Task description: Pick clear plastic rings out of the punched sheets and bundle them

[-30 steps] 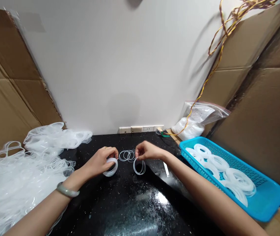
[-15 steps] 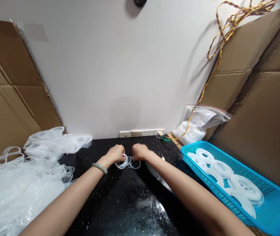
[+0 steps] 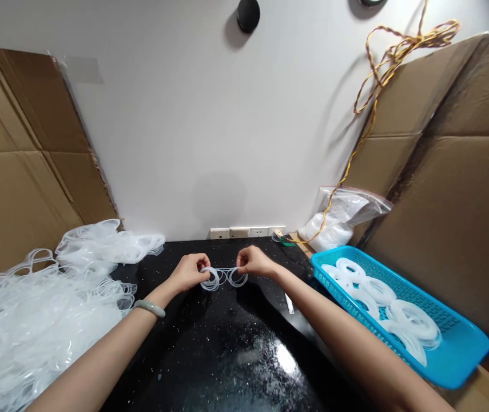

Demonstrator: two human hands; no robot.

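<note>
Your left hand and right hand pinch the clear rings narrowly, stretched taut over the worktop. That tension keeps them bunched.

The left hand and right hand hold thin clear rings taut over the black speckled desk, a loose heap to the left, coiled bundles in a blue basket to the right

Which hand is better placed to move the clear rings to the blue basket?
Probably the right hand: it pinches the clear rings on the side of the blue basket; the left hand sits farther away.
</note>
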